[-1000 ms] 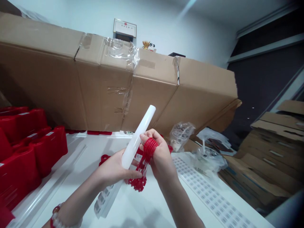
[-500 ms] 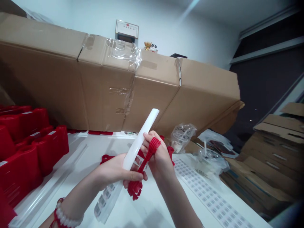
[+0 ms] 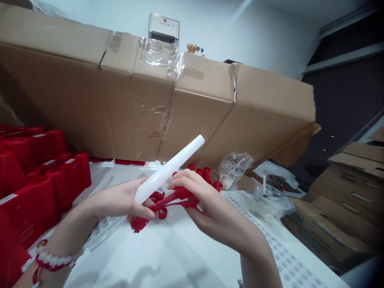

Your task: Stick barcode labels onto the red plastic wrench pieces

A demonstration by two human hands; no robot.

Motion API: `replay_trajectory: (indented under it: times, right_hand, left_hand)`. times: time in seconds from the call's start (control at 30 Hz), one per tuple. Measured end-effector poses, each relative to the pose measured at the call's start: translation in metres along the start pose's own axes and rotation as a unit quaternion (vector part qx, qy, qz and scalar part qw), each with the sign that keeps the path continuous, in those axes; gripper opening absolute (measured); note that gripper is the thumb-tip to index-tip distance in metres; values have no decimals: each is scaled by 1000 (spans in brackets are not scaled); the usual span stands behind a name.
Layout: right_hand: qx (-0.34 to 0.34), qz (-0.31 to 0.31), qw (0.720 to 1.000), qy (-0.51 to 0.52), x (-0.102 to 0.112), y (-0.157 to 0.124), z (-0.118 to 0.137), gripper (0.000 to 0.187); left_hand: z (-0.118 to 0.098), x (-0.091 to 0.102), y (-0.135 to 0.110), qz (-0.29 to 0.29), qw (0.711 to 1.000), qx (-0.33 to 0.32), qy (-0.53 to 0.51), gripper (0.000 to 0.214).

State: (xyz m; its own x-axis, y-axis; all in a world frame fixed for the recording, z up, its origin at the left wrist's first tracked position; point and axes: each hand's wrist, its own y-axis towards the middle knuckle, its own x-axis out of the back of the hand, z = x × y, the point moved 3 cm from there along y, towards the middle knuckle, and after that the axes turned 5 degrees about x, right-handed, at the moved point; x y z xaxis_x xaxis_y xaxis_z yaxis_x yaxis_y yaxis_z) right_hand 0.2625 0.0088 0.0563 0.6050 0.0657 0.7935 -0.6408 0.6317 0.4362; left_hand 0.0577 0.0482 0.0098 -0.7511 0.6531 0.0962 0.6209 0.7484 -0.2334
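Observation:
My left hand (image 3: 123, 202) is closed around the lower end of a smooth white tube-like roll (image 3: 172, 168), which slants up and to the right. A clear strip with printed labels (image 3: 103, 230) trails below that hand. Between the same thumb and fingers sits one end of a bundle of thin red plastic straps (image 3: 138, 225). My right hand (image 3: 207, 200) is closed on the other end of the bundle, its fingers bent over the straps and hiding part of them. Just behind my hands, more red plastic pieces (image 3: 207, 173) lie on the white table (image 3: 168, 256).
Stacked red plastic rolls (image 3: 45, 192) fill the left side. A large cardboard box (image 3: 132, 108) rises across the back. To the right are a crumpled clear bag (image 3: 235, 168), a plastic-wrapped cup (image 3: 268, 200), a label sheet (image 3: 285, 252) and piled cartons (image 3: 345, 200).
My left hand has moved left with the white roll, which now leans flatter. My right hand has turned palm-down over the red straps, no longer showing them looped across its fingers. The view has shifted slightly.

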Motion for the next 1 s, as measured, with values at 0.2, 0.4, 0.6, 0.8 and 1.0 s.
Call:
replay_trajectory:
  times: [0.2, 0.4, 0.6, 0.8, 1.0]
  right_hand:
    - [17, 53, 988, -141, -6, -7, 9, 63]
    - [19, 22, 989, -146, -2, -2, -7, 14]
    - [-98, 113, 988, -48, 8, 1, -52, 10]
    - [-194, 292, 925, 147, -102, -5, -90, 14]
    - [-306, 280, 890, 189, -168, -54, -110, 9]
  left_hand:
    - [12, -2, 14, -4, 1000, -6, 22, 60]
    - [7, -13, 20, -17, 999, -27, -2, 65]
    - [1, 12, 18, -209, 975, -74, -15, 39]
    - [3, 31, 12, -281, 951, -112, -60, 38]
    - [-8, 32, -9, -305, 935, -136, -119, 31]
